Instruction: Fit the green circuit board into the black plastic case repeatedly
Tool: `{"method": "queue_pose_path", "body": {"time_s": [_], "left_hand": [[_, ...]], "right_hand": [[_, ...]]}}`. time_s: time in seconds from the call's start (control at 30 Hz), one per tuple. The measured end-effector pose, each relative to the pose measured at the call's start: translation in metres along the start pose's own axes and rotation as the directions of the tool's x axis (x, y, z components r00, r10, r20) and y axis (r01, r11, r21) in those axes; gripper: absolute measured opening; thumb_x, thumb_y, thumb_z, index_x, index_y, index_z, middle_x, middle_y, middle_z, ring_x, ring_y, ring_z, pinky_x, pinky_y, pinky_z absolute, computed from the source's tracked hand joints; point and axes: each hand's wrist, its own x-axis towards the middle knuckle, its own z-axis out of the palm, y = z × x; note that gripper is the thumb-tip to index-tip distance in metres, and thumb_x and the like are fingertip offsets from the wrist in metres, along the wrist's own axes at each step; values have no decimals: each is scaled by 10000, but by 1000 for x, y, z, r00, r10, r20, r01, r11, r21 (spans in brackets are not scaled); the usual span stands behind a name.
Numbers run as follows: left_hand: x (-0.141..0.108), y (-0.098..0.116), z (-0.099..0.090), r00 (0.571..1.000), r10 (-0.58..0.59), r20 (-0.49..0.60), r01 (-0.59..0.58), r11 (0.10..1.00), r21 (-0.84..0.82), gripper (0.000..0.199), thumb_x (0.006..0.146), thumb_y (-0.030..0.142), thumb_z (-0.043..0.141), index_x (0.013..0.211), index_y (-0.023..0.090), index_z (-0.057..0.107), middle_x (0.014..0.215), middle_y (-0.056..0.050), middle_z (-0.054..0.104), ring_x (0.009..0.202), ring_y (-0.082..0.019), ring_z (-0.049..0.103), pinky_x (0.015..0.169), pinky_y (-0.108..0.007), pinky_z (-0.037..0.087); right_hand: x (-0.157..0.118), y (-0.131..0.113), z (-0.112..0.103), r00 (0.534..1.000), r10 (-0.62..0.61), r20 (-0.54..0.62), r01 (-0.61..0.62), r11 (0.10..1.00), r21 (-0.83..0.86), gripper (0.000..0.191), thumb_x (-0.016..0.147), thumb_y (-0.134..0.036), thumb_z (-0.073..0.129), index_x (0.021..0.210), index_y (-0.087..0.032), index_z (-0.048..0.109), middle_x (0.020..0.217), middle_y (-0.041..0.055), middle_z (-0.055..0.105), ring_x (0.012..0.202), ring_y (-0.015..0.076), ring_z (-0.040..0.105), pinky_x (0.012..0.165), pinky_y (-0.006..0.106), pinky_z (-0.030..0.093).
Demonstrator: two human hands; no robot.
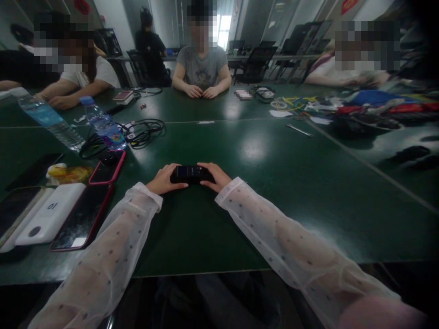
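Note:
A small black device [190, 172] with a dark screen rests at the green table [192, 228], in front of me. My left hand [166, 179] grips its left end, thumb along the near edge and fingers along the far edge. Around its right end is my right hand [216, 177], held in the same way. Both forearms wear sheer white sleeves with dark dots. The undersides of the fingers and of the device are hidden.
Phones [83, 218], a white power bank [51, 212], bottles [104, 125] and black cables [147, 132] lie left. A wrench [299, 130] and a heap of cables [377, 107] are at the right. Several people sit around; one person [202, 68] faces me.

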Motion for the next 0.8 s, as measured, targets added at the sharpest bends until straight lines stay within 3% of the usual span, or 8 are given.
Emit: {"method": "queue_pose_path", "body": {"time_s": [0.17,0.8], "left_hand": [[0,5,-1,1000,-31,3,31,1000,-5,748,685,645,687,1271,220,500,1267,-129,553,1173,-356,507,972,-541,410],[0,5,-1,999,-31,-10,31,999,-8,748,676,642,697,1265,220,511,1244,-125,565,1149,-364,521,954,-552,417]], "right_hand": [[0,1,0,999,-43,-5,43,999,0,625,832,-248,650,1392,-196,376,1270,145,545,1195,283,516,1025,505,436],[-1,-3,-2,1000,-15,15,16,1000,-25,682,807,-201,674,1407,-219,350,1302,131,529,1215,280,503,1042,507,424]]}}
